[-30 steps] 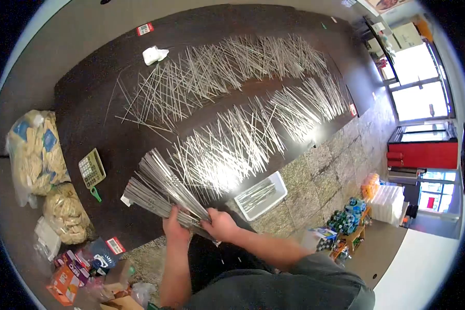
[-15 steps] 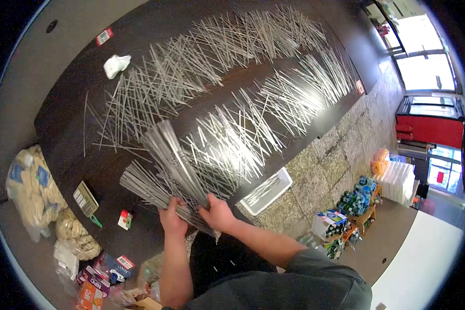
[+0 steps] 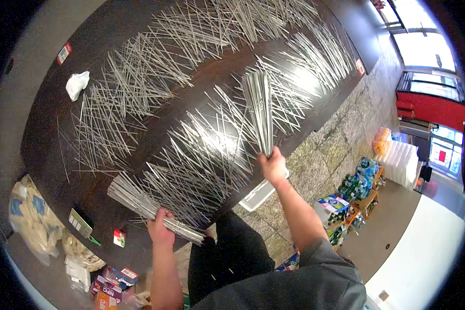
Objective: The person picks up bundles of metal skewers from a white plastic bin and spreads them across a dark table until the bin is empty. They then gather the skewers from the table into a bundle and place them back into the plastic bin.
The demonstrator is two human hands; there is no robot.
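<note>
Left hand [image 3: 160, 230] sits at the near edge of the long dark brown wooden desk [image 3: 46, 129], fingers wrapped shut around a thick bundle of thin silvery metal rods [image 3: 139, 204]; the bundle's long axis runs from lower right, where its end juts past the desk edge, up-left over the desk top. Right hand [image 3: 273, 166] is raised further out over the desk, fingers closed around the lower end of a second, narrower sheaf of the same metal rods [image 3: 259, 111], which stands nearly upright in the view and fans a little at its far end. The two bundles are well apart, with the loose scatter of silvery rods [image 3: 201, 150] lying criss-crossed on the desk between and beyond them in two broad bands; the right hand is the nearer one to the bright middle of that scatter. A white plastic tray [image 3: 256, 194] shows below the desk edge, partly hidden by the right forearm. Far left: a crumpled white scrap [image 3: 77, 83], a greenish calculator [image 3: 80, 223] and a small red-and-white tag [image 3: 119, 237]. Individual fingertips are too small to separate; the lower-left clutter is cut by the lens rim.
</note>
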